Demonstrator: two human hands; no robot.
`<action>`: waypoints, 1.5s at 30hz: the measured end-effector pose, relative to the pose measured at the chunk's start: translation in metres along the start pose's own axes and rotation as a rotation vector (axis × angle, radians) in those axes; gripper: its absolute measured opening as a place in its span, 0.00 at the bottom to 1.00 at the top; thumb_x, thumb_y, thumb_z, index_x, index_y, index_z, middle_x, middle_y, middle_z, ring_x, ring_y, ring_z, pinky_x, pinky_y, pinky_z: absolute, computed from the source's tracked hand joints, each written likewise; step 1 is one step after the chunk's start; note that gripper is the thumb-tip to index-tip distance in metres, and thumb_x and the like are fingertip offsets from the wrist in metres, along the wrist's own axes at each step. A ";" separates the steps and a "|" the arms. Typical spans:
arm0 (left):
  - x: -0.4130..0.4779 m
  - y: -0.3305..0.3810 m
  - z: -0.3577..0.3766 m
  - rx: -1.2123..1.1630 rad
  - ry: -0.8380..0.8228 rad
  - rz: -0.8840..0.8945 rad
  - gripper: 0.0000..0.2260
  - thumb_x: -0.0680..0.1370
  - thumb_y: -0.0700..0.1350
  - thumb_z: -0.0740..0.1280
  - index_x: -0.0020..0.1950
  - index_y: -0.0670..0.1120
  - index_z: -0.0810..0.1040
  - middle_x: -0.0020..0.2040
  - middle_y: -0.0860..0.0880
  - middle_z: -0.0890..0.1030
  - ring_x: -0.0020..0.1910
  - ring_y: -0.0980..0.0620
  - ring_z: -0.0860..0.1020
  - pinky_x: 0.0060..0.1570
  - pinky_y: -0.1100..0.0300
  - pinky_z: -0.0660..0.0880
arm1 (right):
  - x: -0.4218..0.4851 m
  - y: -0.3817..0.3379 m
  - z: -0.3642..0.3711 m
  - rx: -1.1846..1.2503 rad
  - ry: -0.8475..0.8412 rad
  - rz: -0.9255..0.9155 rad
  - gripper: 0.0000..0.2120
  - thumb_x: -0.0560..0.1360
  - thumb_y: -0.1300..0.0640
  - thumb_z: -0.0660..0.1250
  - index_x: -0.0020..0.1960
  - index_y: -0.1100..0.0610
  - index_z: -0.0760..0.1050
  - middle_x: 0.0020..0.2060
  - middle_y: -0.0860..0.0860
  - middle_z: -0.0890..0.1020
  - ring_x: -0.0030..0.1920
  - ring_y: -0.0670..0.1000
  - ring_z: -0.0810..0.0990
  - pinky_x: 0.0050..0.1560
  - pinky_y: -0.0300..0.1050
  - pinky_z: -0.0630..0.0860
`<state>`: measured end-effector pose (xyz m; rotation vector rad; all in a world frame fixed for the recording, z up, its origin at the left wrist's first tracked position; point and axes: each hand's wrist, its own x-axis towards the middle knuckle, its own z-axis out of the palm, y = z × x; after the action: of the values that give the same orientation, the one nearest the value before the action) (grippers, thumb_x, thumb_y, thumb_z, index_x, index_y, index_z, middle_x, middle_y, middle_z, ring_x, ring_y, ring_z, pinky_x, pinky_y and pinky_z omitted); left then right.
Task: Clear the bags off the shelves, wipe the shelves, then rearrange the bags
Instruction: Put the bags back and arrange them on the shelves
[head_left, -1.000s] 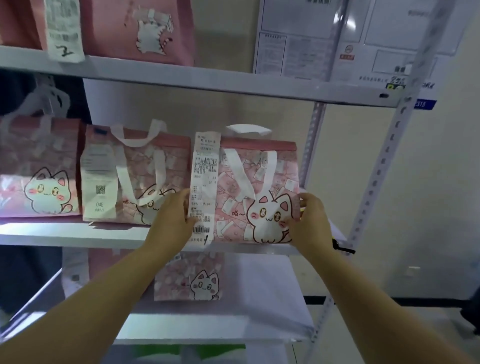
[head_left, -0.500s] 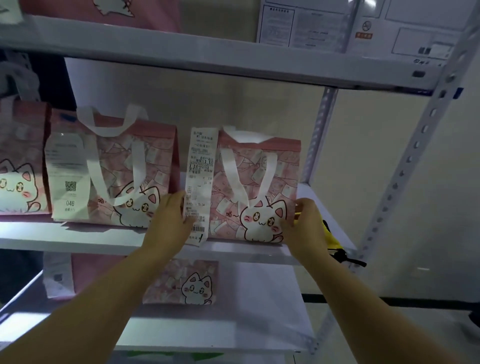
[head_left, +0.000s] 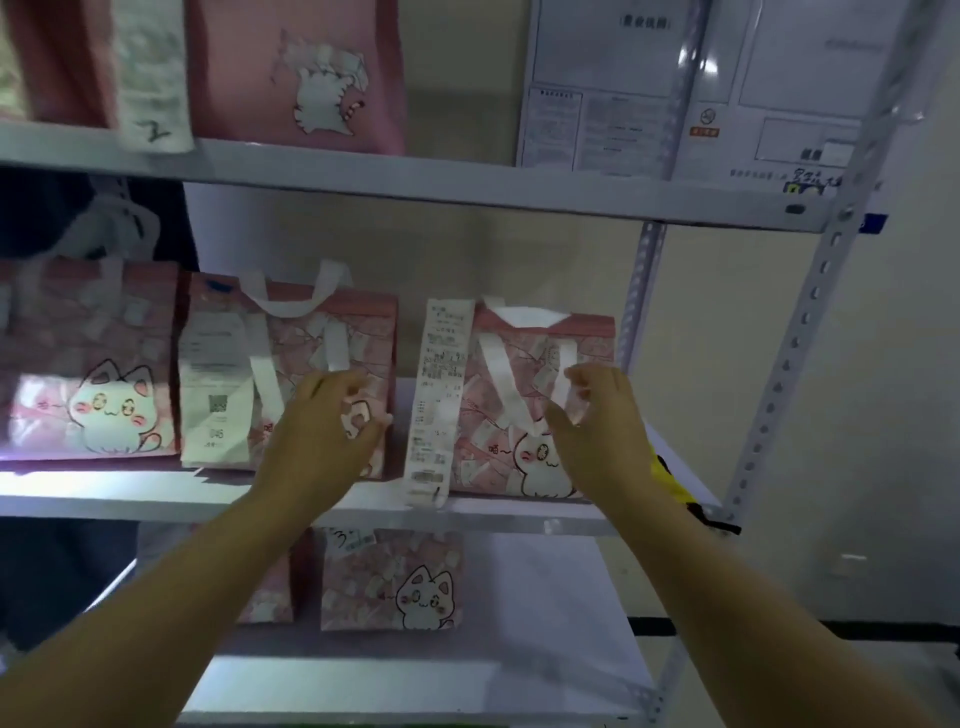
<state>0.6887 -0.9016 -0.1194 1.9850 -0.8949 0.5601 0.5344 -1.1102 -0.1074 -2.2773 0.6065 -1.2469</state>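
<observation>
Three pink cat-print bags stand in a row on the middle shelf (head_left: 156, 499): a left bag (head_left: 104, 364), a middle bag (head_left: 306, 338) with a white label, and a right bag (head_left: 493, 415) with a long receipt (head_left: 436, 395) hanging down its front. My left hand (head_left: 322, 415) hovers in front of the middle bag's right edge, fingers loosely curled and holding nothing. My right hand (head_left: 597, 415) hovers in front of the right bag, fingers loosely curled close to its white handle.
Another pink bag (head_left: 311, 78) stands on the top shelf, and one more cat bag (head_left: 389, 582) on the lower shelf (head_left: 545, 623). A yellow object (head_left: 670, 478) lies at the middle shelf's right end. The perforated metal upright (head_left: 789, 353) bounds the right side.
Both hands held the right bag by its sides before. They have let go and risen; the left hand has shifted left in front of the middle bag. The camera tilted back up.
</observation>
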 end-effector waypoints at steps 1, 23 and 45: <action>-0.001 -0.002 -0.014 0.013 0.004 0.021 0.17 0.73 0.48 0.70 0.60 0.48 0.73 0.55 0.52 0.71 0.49 0.53 0.74 0.48 0.56 0.73 | -0.003 -0.015 0.004 -0.001 -0.010 -0.039 0.18 0.74 0.54 0.68 0.62 0.54 0.69 0.57 0.48 0.71 0.53 0.48 0.73 0.49 0.39 0.67; 0.037 -0.110 -0.350 0.366 0.150 0.111 0.12 0.73 0.50 0.69 0.54 0.48 0.76 0.49 0.52 0.75 0.46 0.53 0.76 0.44 0.60 0.70 | 0.014 -0.336 0.106 0.084 -0.087 -0.486 0.15 0.74 0.52 0.67 0.58 0.56 0.73 0.50 0.48 0.75 0.47 0.47 0.74 0.49 0.43 0.72; 0.207 -0.232 -0.410 0.366 0.324 0.178 0.12 0.75 0.53 0.66 0.56 0.51 0.74 0.49 0.54 0.73 0.48 0.57 0.73 0.45 0.62 0.68 | 0.149 -0.447 0.231 -0.035 0.036 -0.450 0.18 0.75 0.54 0.64 0.65 0.48 0.72 0.63 0.55 0.71 0.58 0.55 0.73 0.52 0.44 0.69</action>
<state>0.9795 -0.5461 0.1117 2.0593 -0.8110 1.1824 0.8737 -0.7991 0.1441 -2.5116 0.1242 -1.4885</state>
